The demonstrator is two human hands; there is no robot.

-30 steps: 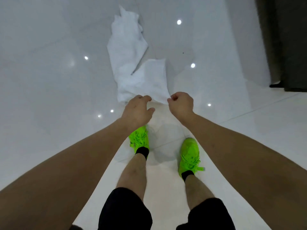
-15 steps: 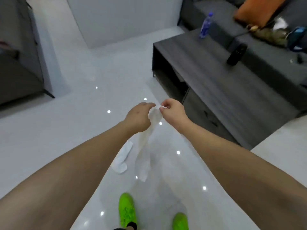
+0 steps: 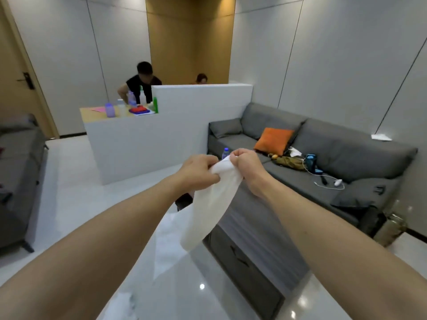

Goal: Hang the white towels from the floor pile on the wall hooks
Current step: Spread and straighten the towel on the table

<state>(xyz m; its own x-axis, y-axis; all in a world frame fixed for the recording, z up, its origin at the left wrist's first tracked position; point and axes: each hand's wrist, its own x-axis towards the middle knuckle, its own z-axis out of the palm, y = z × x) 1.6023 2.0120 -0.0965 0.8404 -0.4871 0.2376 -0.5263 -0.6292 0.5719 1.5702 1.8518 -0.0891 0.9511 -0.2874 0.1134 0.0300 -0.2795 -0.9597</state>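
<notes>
Both arms out in front, chest height. Left hand (image 3: 200, 168) fingers curled, pinching top edge of towel (image 3: 211, 205). Right hand (image 3: 246, 163) fisted round same edge, just beside left; knuckles nearly touching. Towel hangs free below hands, bunched at top, loose end dangling over glossy floor (image 3: 76, 204). Grey sofa (image 3: 346, 162) to right with orange cushion (image 3: 273, 140). White counter (image 3: 147, 139) ahead, bottles on top; person (image 3: 141, 83) behind it.

We are seeing a glossy white floor (image 3: 69, 192) carrying a grey sofa (image 3: 335, 158), a dark low table (image 3: 249, 262) and a white counter (image 3: 143, 139).
</notes>
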